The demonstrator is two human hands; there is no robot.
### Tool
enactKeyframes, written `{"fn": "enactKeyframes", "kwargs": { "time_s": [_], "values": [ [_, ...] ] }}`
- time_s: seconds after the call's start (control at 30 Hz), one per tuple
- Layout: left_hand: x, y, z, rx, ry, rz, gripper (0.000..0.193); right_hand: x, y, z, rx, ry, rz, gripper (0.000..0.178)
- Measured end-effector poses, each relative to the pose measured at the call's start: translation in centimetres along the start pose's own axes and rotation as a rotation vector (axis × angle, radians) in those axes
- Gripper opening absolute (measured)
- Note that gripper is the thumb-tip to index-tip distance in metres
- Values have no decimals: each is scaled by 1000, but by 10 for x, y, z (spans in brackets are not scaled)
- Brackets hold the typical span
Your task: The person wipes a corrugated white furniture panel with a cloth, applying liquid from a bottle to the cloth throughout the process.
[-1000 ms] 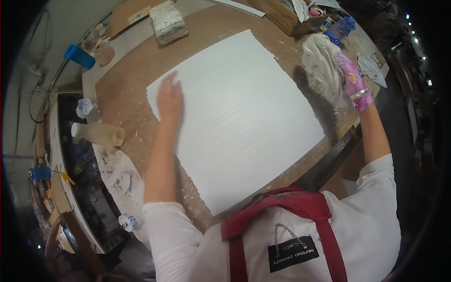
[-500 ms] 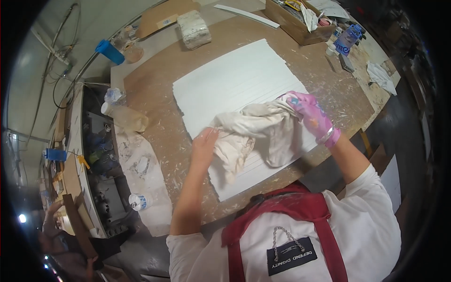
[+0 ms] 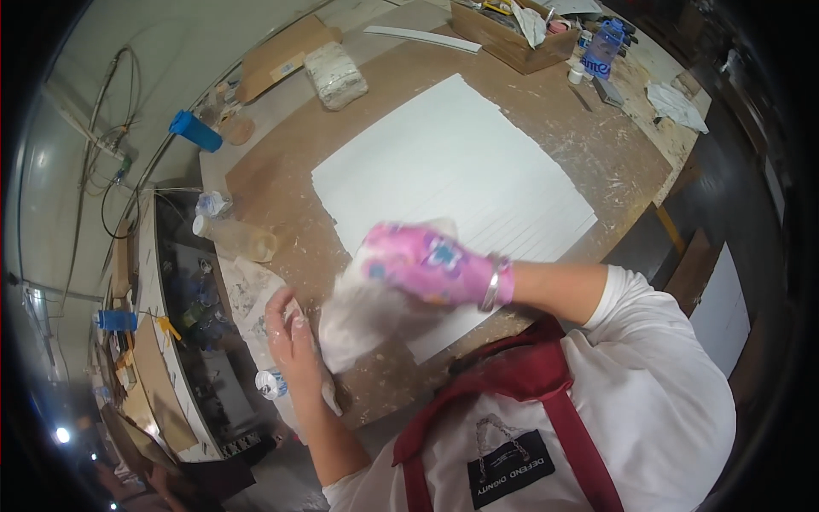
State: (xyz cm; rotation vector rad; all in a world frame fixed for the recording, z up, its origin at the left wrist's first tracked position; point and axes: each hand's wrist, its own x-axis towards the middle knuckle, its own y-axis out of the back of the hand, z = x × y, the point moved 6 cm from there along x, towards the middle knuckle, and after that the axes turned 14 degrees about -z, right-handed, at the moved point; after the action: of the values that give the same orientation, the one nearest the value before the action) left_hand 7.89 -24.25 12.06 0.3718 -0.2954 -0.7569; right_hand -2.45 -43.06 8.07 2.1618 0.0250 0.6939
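My right hand [image 3: 424,263], in a pink flowered glove, is closed on a crumpled whitish rag [image 3: 363,317] and is somewhat smeared by motion. The rag hangs down to the left from the glove, over the near left edge of a large white panel [image 3: 426,162] marked with fine parallel lines. To the left of the rag, my bare left hand [image 3: 294,343] has its fingers apart, with nothing seen in them. White residue shows on its fingertips. Just beside its wrist is a small white and blue container [image 3: 271,384].
The panel lies on a brown, paint-specked worktable [image 3: 281,162]. A clear bottle [image 3: 239,237] lies left of it. Toward the back are a blue cup [image 3: 195,130], a wrapped block [image 3: 336,77], a white strip [image 3: 422,38], a wooden box of tools [image 3: 512,43] and a blue bottle [image 3: 604,49].
My right hand has swept left and nearer across the panel, taking the rag along. The left hand has let go of the rag and moved left, its fingers opening.
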Motion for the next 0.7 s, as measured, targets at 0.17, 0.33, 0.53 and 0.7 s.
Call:
{"fn": "enactKeyframes", "kwargs": {
  "time_s": [0.17,0.33,0.53,0.7],
  "values": [
    [-24,-58,-85,-590,385,-286,46,37,-37,-44,565,-57,32,30],
    [-8,-23,-81,-824,193,179,19,21,-4,-4,680,-415,-212,33],
    [17,-32,-92,-934,153,69,24,2,-35,43,1352,-380,-12,81],
    [46,-51,-99,-1341,88,-155,18,21,-81,21,1667,-348,-412,73]
  ]
}}
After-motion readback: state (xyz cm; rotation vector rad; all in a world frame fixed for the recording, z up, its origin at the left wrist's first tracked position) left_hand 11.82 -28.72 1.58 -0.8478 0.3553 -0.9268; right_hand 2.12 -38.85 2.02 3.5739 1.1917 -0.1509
